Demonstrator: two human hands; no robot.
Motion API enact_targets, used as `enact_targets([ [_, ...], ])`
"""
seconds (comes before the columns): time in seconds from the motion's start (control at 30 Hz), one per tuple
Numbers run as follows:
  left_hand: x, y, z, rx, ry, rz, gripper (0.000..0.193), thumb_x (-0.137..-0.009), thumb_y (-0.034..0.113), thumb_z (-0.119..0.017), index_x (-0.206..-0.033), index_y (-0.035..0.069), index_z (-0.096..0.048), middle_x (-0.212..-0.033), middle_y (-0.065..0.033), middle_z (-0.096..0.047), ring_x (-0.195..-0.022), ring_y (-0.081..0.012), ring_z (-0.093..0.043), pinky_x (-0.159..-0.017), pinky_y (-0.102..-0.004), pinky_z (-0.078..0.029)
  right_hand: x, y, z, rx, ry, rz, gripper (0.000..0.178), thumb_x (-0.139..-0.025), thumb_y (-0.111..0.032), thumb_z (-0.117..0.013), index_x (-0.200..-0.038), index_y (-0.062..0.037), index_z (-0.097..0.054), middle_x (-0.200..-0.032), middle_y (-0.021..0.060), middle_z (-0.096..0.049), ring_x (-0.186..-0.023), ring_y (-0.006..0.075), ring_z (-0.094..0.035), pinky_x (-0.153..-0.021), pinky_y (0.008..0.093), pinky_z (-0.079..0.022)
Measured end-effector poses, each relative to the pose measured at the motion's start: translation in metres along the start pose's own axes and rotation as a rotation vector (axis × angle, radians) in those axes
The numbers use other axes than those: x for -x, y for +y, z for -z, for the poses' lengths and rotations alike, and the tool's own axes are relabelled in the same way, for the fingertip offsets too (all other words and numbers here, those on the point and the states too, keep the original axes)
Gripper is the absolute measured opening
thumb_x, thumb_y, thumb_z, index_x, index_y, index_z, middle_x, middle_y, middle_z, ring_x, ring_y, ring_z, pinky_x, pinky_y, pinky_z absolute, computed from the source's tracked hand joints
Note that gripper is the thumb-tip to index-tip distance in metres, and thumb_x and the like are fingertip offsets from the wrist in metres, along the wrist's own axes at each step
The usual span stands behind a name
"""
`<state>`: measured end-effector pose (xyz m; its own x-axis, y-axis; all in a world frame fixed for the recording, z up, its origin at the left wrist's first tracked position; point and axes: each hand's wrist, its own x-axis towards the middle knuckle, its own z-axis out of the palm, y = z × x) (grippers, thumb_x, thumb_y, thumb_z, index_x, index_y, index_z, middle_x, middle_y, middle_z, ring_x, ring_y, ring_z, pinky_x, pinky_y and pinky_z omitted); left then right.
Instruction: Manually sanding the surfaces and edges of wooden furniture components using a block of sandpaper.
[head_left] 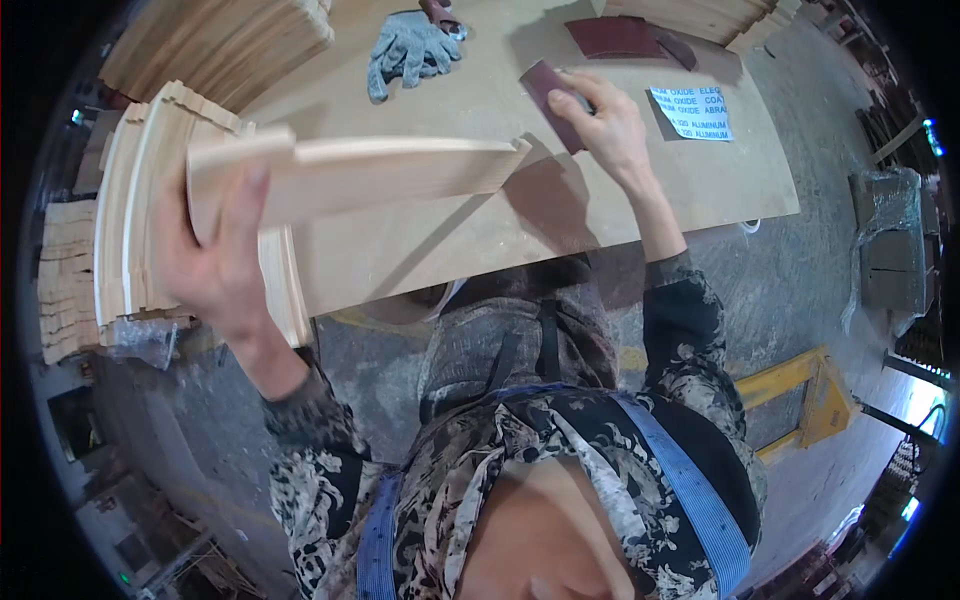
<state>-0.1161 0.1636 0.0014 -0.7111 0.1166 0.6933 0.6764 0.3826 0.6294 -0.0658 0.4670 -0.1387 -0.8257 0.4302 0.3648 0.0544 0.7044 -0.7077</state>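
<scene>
A pale wooden board (400,178) hangs over the left side of the tabletop, held at its left end by my left hand (222,255). That hand is smeared by motion, but its thumb and fingers wrap round the wood. In my right hand (612,128) is a folded piece of dark red sandpaper (541,90), pinched between thumb and fingers. The sandpaper is apart from the board, a little beyond its right end. To the right of this hand lies a white sandpaper piece (692,113), its blue-printed backing up.
Stacked wooden pieces (205,50) fill the table's (720,190) far left, with another stack (140,215) nearer my left hand. Grey gloves (410,52) and dark red sandpaper sheets (612,38) lie at the back. A yellow metal frame (825,400) stands on the floor at right.
</scene>
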Motion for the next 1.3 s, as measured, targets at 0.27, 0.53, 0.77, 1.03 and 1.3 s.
enact_targets([
  [0.27, -0.054, 0.027, -0.076, 0.307, -0.295, -0.121, 0.035, -0.086, 0.010, -0.060, -0.117, 0.001, -0.047, -0.093, -0.0150, -0.065, -0.083, -0.0199, -0.065, -0.075, -0.0333, -0.052, 0.033, -0.007, -0.026, 0.259, -0.123, -0.055, 0.031, -0.084, -0.040, -0.052, -0.104, -0.0217, -0.069, -0.113, 0.0058, -0.060, -0.095, 0.0308, -0.057, -0.081, 0.0404, -0.048],
  [0.53, -0.046, 0.021, -0.115, 0.564, -0.129, 0.134, 0.035, -0.081, 0.004, -0.064, -0.113, -0.002, -0.050, -0.111, -0.0216, -0.058, -0.097, -0.0258, -0.060, -0.084, -0.0350, -0.051, 0.004, 0.007, -0.052, 0.431, -0.195, -0.112, 0.029, -0.082, -0.037, -0.052, -0.101, -0.0222, -0.069, -0.111, 0.0066, -0.061, -0.095, 0.0336, -0.057, -0.081, 0.0400, -0.049],
  [0.77, -0.041, -0.057, -0.028, 0.520, 0.066, 0.125, 0.024, -0.083, 0.001, -0.059, -0.104, -0.008, -0.050, -0.098, -0.0266, -0.061, -0.090, -0.0369, -0.063, -0.079, -0.0445, -0.056, 0.087, 0.013, -0.039, 0.256, 0.050, 0.022, 0.027, -0.077, -0.029, -0.064, -0.104, -0.0238, -0.067, -0.111, 0.0089, -0.059, -0.089, 0.0324, -0.057, -0.076, 0.0398, -0.051],
  [1.03, 0.015, -0.137, 0.014, 0.484, 0.331, 0.286, 0.023, -0.083, 0.003, -0.060, -0.101, -0.007, -0.049, -0.098, -0.0251, -0.059, -0.087, -0.0359, -0.063, -0.078, -0.0458, -0.057, 0.034, -0.013, -0.107, 0.100, 0.180, 0.176, 0.027, -0.080, -0.031, -0.061, -0.107, -0.0262, -0.066, -0.115, 0.0081, -0.056, -0.098, 0.0316, -0.055, -0.076, 0.0399, -0.051],
  [1.3, 0.066, -0.153, 0.048, 0.603, 0.476, 0.353, 0.028, -0.077, 0.009, -0.069, -0.100, 0.002, -0.053, -0.095, -0.0155, -0.059, -0.086, -0.0312, -0.063, -0.070, -0.0425, -0.059, 0.002, -0.024, -0.074, -0.086, 0.005, 0.024, 0.034, -0.083, -0.040, -0.055, -0.111, -0.0226, -0.065, -0.120, 0.0082, -0.056, -0.105, 0.0308, -0.053, -0.088, 0.0398, -0.046],
])
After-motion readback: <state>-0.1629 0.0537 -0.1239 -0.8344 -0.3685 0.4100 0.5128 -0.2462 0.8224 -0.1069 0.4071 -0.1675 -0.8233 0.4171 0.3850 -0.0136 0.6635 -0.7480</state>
